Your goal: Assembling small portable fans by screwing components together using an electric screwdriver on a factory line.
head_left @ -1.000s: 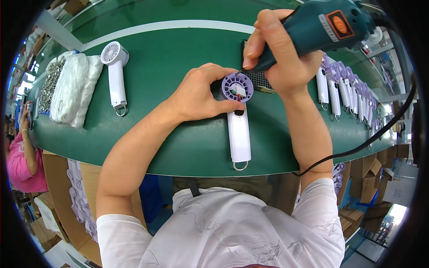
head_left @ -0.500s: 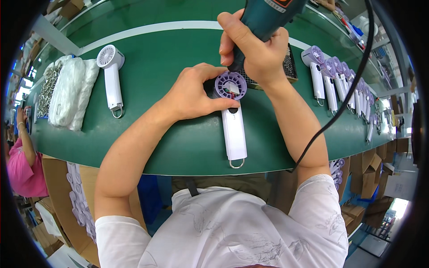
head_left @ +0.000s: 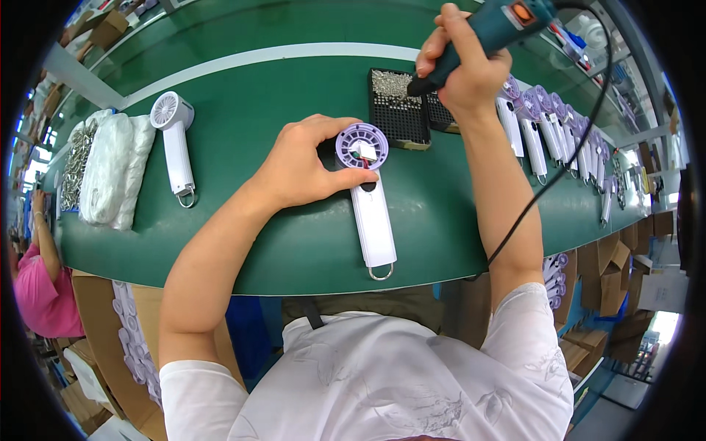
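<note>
My left hand (head_left: 305, 163) grips a white handheld fan (head_left: 373, 220) by its round purple head, thumb below and fingers around the far side. The fan lies on the green table with its wire loop toward me. Inside its uncovered head, a small white part and thin wires show. My right hand (head_left: 474, 77) is wrapped round a dark green electric screwdriver (head_left: 482, 37). Its black tip is over a black perforated tray (head_left: 398, 121) of small silver screws, just beyond the fan; whether it touches them I cannot tell.
Another white fan (head_left: 176, 151) lies at left, beside clear plastic bags (head_left: 110, 173) and a heap of metal loops (head_left: 78, 169). A row of fans (head_left: 535, 147) runs along the right. The screwdriver's black cord (head_left: 548, 197) hangs past my right forearm. A person in pink (head_left: 45, 294) sits far left.
My right hand has lifted the screwdriver off the fan head and carried it right to the screw tray. The fan, still in my left hand, has shifted slightly left.
</note>
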Demonstrator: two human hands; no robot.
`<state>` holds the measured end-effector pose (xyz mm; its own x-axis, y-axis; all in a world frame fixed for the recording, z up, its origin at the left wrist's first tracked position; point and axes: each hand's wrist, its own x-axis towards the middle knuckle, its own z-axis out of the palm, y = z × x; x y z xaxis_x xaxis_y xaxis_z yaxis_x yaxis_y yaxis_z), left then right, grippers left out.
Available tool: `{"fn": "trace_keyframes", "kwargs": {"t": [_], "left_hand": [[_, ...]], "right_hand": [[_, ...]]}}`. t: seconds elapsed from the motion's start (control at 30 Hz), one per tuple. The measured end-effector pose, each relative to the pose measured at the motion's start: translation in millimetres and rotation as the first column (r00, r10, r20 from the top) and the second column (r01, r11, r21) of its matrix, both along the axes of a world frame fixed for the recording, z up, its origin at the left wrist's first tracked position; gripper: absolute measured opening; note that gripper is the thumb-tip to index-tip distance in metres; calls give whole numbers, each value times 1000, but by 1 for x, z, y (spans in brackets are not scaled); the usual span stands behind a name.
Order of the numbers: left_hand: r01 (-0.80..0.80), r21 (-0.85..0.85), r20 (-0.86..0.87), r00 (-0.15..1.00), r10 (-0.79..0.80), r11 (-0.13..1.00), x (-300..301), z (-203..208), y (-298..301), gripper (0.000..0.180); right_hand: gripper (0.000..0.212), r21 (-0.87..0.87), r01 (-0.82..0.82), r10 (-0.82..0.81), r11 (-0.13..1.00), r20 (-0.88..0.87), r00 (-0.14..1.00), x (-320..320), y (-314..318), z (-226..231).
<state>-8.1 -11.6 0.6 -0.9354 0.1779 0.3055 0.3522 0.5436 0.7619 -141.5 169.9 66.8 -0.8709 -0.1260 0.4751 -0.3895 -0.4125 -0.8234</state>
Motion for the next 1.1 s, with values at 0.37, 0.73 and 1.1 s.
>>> {"fn": "trace_keyframes", "kwargs": {"t": [0.37,0.73,1.1], "left_hand": [[-1,18,-20,1000,1,1000,-1,-2,1,67],[-1,25,-10,1000,1,1000,1,-1,1,66],[115,30,-77,991,-113,993,-1,3,0,51]], "right_hand": [[20,64,24,-23,998,-23,999,-6,-5,-11],[22,97,35,-35,995,-5,999,-6,-7,-16],[17,199,-3,43,980,-198,979,-13,-6,-28]]}}
